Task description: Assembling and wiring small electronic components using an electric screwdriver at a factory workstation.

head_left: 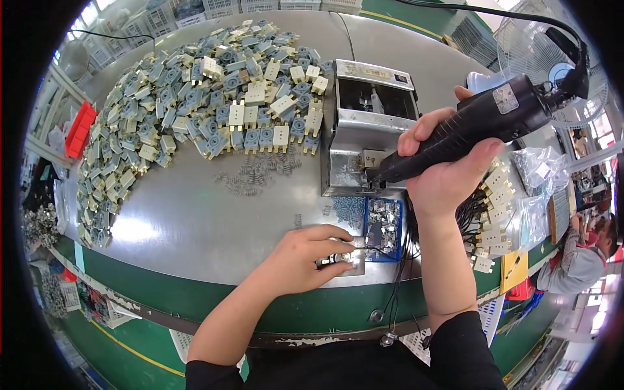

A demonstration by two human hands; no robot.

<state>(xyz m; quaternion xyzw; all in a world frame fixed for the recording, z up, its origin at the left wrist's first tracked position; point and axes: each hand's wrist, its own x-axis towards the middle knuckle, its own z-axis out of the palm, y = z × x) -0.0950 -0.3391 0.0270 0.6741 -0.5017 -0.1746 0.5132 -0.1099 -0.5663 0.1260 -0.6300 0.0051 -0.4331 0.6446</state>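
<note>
While right hand (pixel 448 172) grips tool (pixel 478 123) | left hand (pixel 307 255) near edge (pixel 344 307) (tabletop (pixel 195 214) stretching leftward)

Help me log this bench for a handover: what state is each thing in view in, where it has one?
Right hand: closed around the power tool
Black power tool: held tilted, nose downward; cannot tell if running
Left hand: pinching a small metal part
Blue tray: open, holding metal parts
Metal fixture: open on top
Grey-and-cream housings: heaped
Springs: loose, scattered
Fan: cannot tell if spinning
</note>
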